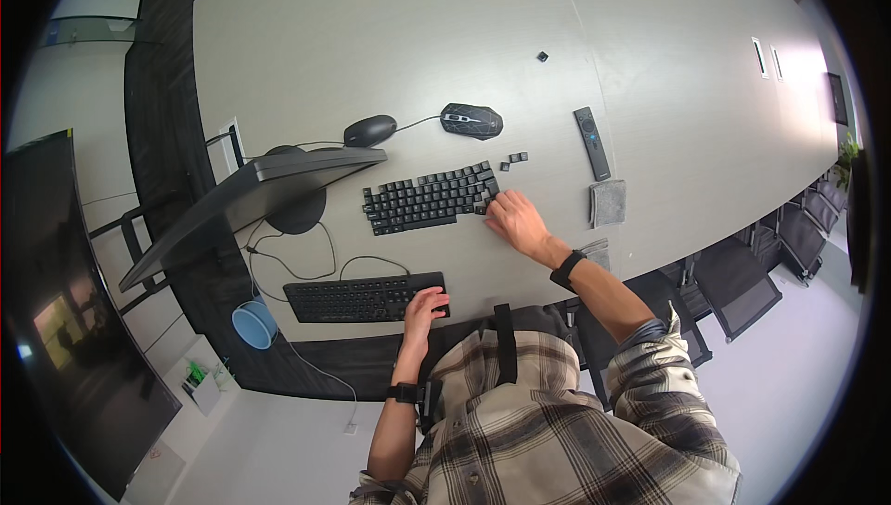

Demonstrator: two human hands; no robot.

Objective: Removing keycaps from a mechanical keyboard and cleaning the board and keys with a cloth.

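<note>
Black keycaps (424, 199) stand in keyboard-like rows on the desk, with an uneven outline; I cannot tell whether a base lies under them. My right hand (514, 221) is at the right end of these rows, fingers bent down and touching there; its fingertips partly hide what they touch. Nearer my body lies a black corded keyboard (348, 300). Over its right end is my left hand (423, 310), with fingers apart and nothing seen in it. Several loose keycaps (514, 157) lie just beyond the rows, and a single keycap (543, 56) sits farther off.
A monitor (257, 192) on a round base stands at left. Beyond the keycaps are a black mouse (370, 130) and a patterned mouse (472, 121). A remote control (592, 144) and folded grey cloths (608, 203) lie right. Cables cross the desk (390, 38); chairs (731, 282) line its edge.
</note>
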